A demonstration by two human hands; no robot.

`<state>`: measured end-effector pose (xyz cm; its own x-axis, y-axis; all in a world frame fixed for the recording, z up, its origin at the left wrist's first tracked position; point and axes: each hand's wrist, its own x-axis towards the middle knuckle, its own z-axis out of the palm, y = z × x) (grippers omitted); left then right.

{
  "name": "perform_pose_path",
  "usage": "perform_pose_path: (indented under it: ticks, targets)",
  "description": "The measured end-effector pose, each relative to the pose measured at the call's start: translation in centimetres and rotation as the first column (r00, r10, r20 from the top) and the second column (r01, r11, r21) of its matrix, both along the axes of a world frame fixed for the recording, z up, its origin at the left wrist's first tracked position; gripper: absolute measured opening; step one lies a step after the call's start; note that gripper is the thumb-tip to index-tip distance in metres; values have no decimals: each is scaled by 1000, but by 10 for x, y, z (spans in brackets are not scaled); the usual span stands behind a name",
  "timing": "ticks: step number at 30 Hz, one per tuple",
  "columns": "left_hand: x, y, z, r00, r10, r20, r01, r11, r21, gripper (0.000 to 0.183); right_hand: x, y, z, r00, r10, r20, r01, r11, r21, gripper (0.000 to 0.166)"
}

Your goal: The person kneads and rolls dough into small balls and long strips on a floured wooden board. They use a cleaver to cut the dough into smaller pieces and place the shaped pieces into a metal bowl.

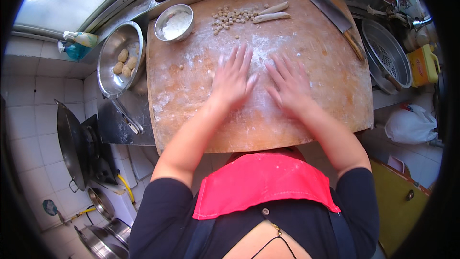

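Both of my hands are palm down, low over the middle of a floured wooden board [201, 122], somewhat blurred. My left hand [233, 75] has its fingers spread, and my right hand [289, 82] lies a little way to its right, fingers also apart. No object shows in either; what lies beneath the palms is hidden. Beyond them, near the back edge, are many small cut dough cubes [233, 16] and two dough strips [272, 17]. A metal bowl of white flour [176, 23] stands at the back left. A cleaver [330, 12] with a wooden handle rests at the back right.
Left of the board, a large steel bowl [106, 61] holds several dough balls [125, 63]. Below it are a wok [72, 144] and metal pots. On the right are a steamer pan [386, 54], a yellow jug [424, 66] and a white plastic bag [411, 124]. Spray bottles [77, 45] stand at the back left.
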<state>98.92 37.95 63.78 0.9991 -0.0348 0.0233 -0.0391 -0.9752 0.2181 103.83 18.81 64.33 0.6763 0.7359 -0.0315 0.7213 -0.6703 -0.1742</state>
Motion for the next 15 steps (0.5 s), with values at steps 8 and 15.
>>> perform_pose_path:
  ticks: [8, 15]
  targets:
    - [5, -4, 2, 999, -53, 10, 52, 995, 80, 70, -51, -60, 10, 985, -115, -126, 112, 993, -32, 67]
    - [-20, -10, -3, 996, -56, -72, 66, 987, 146, 61, -39, -50, -4, 994, -94, -54, 95, 995, 22, 68]
